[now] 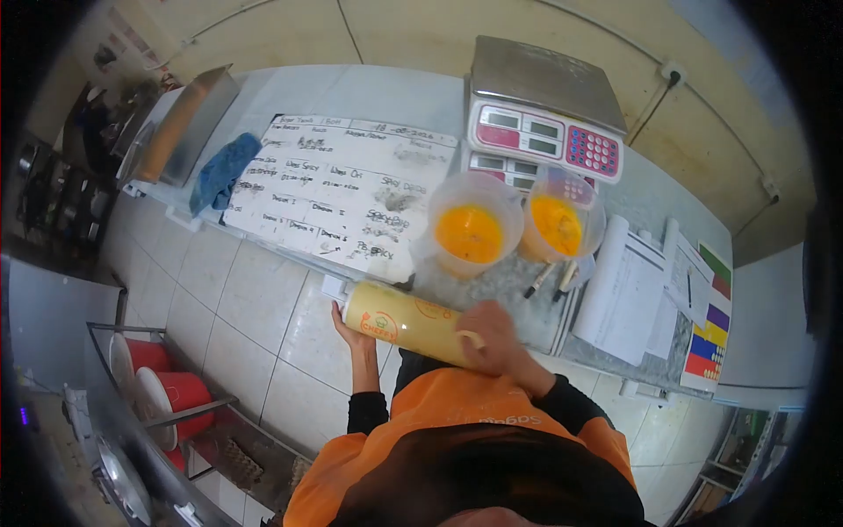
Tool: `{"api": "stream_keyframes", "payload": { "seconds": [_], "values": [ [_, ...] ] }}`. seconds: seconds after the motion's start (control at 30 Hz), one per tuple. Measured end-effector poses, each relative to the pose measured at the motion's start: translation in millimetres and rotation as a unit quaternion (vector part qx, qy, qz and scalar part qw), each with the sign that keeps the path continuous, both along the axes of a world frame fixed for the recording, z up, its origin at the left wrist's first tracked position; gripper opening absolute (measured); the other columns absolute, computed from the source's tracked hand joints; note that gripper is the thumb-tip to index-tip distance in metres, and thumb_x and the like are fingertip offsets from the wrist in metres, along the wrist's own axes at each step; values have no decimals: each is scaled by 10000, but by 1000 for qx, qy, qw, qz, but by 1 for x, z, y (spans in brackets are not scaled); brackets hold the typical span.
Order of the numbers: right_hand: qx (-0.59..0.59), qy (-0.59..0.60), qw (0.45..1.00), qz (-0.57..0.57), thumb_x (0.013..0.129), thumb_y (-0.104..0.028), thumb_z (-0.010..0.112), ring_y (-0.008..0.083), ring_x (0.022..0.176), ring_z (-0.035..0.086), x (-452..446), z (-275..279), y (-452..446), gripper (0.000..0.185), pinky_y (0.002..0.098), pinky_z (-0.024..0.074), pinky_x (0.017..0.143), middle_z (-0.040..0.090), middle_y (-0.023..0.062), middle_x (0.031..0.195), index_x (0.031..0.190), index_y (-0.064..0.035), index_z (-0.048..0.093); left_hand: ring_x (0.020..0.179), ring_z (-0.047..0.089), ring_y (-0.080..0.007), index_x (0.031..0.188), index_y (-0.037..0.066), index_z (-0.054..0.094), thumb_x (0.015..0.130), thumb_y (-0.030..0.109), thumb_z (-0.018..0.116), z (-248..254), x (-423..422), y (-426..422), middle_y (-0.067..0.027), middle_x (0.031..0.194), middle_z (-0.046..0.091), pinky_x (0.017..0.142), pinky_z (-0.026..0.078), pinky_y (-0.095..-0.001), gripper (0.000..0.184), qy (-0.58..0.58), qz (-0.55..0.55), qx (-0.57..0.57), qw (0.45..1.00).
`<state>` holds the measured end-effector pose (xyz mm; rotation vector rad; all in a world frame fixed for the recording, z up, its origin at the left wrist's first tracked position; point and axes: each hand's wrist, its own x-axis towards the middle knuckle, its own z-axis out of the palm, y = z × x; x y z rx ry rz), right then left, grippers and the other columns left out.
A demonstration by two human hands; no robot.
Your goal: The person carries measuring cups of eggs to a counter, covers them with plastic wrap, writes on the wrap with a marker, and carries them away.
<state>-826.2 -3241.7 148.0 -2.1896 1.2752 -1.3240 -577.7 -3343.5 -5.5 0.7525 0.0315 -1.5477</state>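
Observation:
A large roll of cling film (404,318), yellowish with orange printed logos, lies level across my front at the table's near edge. My left hand (354,336) holds its left end from below, with the fingers partly hidden behind it. My right hand (492,338) is closed around the core at the right end and slightly blurred. Just beyond the roll, two clear plastic jugs stand on the table: the left jug (443,198) and the right jug (593,224), both with orange-yellow liquid inside. A small white piece (333,286) shows beside the roll's left end.
Pink-and-white scales (549,110) stand behind the jugs. A handwritten white board (329,189) and blue cloth (226,171) lie left; markers (538,279) and papers (622,290) lie right. Red buckets (184,400) are on a rack at lower left. A person (90,123) is far left.

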Motion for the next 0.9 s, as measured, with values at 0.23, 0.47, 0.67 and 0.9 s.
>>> {"api": "stream_keyframes", "payload": {
  "seconds": [0.23,0.47,0.67,0.9],
  "values": [
    [175,39,983,42,734,-70,583,296,808,527,83,-91,-96,210,383,428,718,528,85,880,940,-97,560,745,604,-231,722,79,543,851,420,456,3,28,28,-87,755,605,713,492,-348,375,-31,84,65,994],
    [36,179,983,-37,668,-96,654,218,906,460,103,-122,-142,315,398,346,828,479,51,931,967,-157,576,537,447,-144,485,171,227,871,327,474,16,68,22,-6,541,390,559,402,-302,485,-57,165,74,982],
    [-40,177,981,-61,727,-134,602,268,1107,405,109,-132,-158,316,528,243,976,466,77,1047,1037,-177,565,509,393,-138,467,174,205,873,315,478,12,84,6,-3,520,323,561,375,-295,509,-49,172,43,983],
    [23,162,985,-57,748,-139,603,281,1241,292,130,-121,-230,310,595,179,993,414,86,1159,1051,-146,538,517,437,-145,481,168,245,866,332,492,19,76,-29,-10,524,371,535,397,-302,485,-34,140,94,985]
  ]
}}
